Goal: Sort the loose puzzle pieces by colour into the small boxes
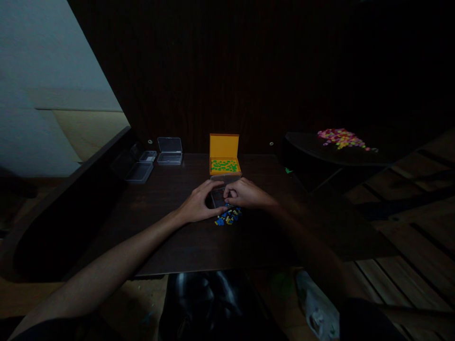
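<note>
A small clear plastic box with its lid raised stands at the middle of the dark table. My left hand steadies it, with the fingers at its far left side and the thumb along its near edge. Above the box's right part is my right hand, its fingers curled into a pinch; whatever they hold is too small to make out. Just in front of the box, partly under my hands, lies a loose pile of tiny blue, yellow, white and dark pieces.
Behind the clear box, an open yellow box holds many small green pieces. Open clear boxes stand at the back left. On a raised dark ledge to the right sits a heap of pink and yellow bits. A green scrap lies nearby.
</note>
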Demonstrator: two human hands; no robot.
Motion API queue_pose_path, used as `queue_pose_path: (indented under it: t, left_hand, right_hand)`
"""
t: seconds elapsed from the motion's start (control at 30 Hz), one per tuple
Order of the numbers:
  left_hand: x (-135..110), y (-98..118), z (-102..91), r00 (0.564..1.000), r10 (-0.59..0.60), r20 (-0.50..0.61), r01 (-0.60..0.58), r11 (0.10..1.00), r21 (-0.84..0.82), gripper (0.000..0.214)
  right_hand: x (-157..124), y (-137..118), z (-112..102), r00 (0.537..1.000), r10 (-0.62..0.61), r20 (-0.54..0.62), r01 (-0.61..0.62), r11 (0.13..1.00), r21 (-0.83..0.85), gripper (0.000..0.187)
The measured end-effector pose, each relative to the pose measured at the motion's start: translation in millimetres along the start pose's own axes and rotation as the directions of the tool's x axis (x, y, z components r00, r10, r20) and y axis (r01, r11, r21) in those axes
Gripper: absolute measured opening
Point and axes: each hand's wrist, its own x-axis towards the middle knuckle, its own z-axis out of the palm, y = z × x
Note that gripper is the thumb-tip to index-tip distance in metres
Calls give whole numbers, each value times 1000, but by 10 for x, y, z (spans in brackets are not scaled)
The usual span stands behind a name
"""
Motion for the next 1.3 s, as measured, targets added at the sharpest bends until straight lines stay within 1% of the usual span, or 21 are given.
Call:
queue_pose_path:
  t: [0.27,0.4,0.5,0.53,0.6,0.7,0.77,0.83,0.87,0.93,1.0,1.03,1.17,1.3]
  left_hand:
    - [12,35,-10,999,25,26,-24,1000,-20,62]
    - [10,28,-7,1000,13,22,-12,999,-33,63]
    - [12,19,-16,1000,-5,21,5,999,-35,65]
    - [13,17,-22,1000,-5,18,5,999,-34,65]
    - [17,11,-35,1000,-2,8,2,1000,-31,66]
    - [17,-2,-53,1000,-9,2,9,1000,-16,67]
    - [15,-17,-64,1000,-21,4,21,1000,-2,66]
    - [15,-36,-79,999,-38,3,38,999,11,66]
    - [16,-47,-88,999,-44,-2,44,999,15,66]
    - [22,-70,-108,999,-49,-16,49,999,21,65]
    - [29,-95,-130,999,-45,-31,46,998,31,64]
    - [33,-109,-141,998,-46,-36,47,998,39,64]
    - [37,-161,-171,996,-62,-61,67,995,77,64]
    - [28,-183,-181,996,-55,-66,60,994,86,64]
  right_hand:
    - [66,52,83,998,44,-36,-39,992,119,15]
    - [69,63,106,997,61,-53,-54,991,122,16]
    - [66,71,122,996,46,-78,-36,991,130,17]
    - [62,76,119,994,41,-97,-27,990,140,17]
    - [47,93,92,984,46,-173,-16,985,172,18]
    - [1,153,2,948,69,-310,1,975,221,19]
    - [-39,220,-73,938,51,-342,28,974,224,20]
    - [-75,296,-134,951,17,-308,46,980,195,21]
    - [-89,332,-156,967,1,-255,46,983,179,21]
    - [-106,390,-177,993,-18,-113,36,987,158,22]
    - [-110,428,-175,1000,-15,15,12,987,157,21]
    - [-108,442,-169,999,-9,51,0,987,163,20]
    - [-96,489,-142,994,-25,104,2,977,214,18]
    - [-84,545,-98,988,-47,150,6,965,263,23]
